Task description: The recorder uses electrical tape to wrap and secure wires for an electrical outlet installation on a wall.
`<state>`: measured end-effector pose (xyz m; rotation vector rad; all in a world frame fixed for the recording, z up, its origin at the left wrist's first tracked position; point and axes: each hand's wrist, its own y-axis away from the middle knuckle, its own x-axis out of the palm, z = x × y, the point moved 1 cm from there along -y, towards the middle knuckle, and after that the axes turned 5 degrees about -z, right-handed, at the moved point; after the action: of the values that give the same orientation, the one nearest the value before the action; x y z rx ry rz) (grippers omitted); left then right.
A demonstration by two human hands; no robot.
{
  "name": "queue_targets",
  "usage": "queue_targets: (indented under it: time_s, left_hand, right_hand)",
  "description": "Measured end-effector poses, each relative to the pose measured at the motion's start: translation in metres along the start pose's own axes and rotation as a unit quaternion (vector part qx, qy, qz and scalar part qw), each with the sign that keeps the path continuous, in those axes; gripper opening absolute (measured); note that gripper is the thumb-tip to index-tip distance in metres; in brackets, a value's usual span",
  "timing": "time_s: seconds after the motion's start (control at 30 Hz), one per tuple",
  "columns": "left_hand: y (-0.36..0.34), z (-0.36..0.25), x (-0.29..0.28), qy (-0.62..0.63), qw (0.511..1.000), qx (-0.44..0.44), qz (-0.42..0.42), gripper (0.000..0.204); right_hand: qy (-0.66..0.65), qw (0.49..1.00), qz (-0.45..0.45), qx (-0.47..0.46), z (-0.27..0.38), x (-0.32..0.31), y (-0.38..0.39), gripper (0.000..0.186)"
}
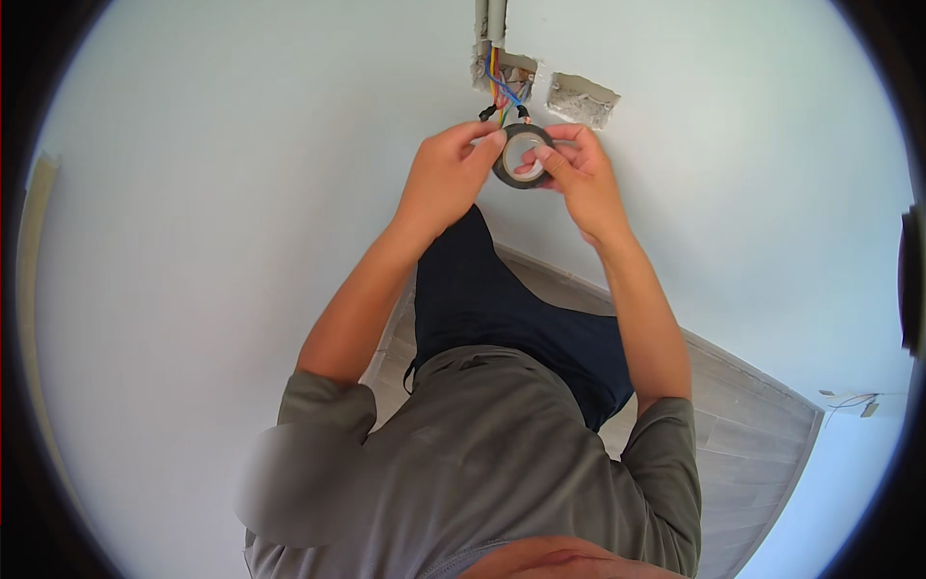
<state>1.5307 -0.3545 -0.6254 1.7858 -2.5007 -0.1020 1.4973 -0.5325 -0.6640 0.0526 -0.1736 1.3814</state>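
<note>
A roll of black electrical tape (501, 171) with a pale core is held up in front of the wall, its open ring facing me. My right hand (586, 183) grips the right side of the roll, thumb on the rim and a fingertip showing through the hole. On the roll's left, my left hand (449, 172) is closed in a pinch, thumb against the roll's edge; what lies between its fingers is hidden. Just above both hands hang coloured wires (496, 72), red, yellow, blue and green. Two wire ends are wrapped black, and bare copper shows below the right one.
The wires come out of a rough-cut wall recess (521, 69) below grey conduits (490, 24). A second recess (584, 100) lies to its right. Wood-look floor (738, 434) spreads below, and thin loose wires (854, 400) stick out at the far right.
</note>
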Motion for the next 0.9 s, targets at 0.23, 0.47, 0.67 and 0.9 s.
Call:
queue_targets:
  time_s: [0.23, 0.47, 0.67, 0.9]
  left_hand:
    - [0.024, 0.017, 0.002, -0.178, 0.958, 0.211, -0.072, 0.031]
    - [0.027, -0.024, -0.005, -0.325, 0.902, 0.254, -0.128, 0.023]
    - [0.017, -0.025, -0.002, -0.127, 0.946, 0.252, -0.158, 0.024]
    - [-0.003, 0.034, 0.025, 0.521, 0.844, -0.073, 0.102, 0.031]
  right_hand:
    - [-0.110, 0.993, -0.001, 0.049, -0.006, 0.026, 0.008, 0.025]
    - [0.290, 0.901, -0.035, -0.320, 0.044, 0.016, 0.006, 0.026]
    - [0.482, 0.731, 0.049, -0.480, 0.084, 0.018, -0.024, 0.034]
    - [0.526, 0.763, 0.106, -0.360, 0.112, 0.025, -0.027, 0.025]
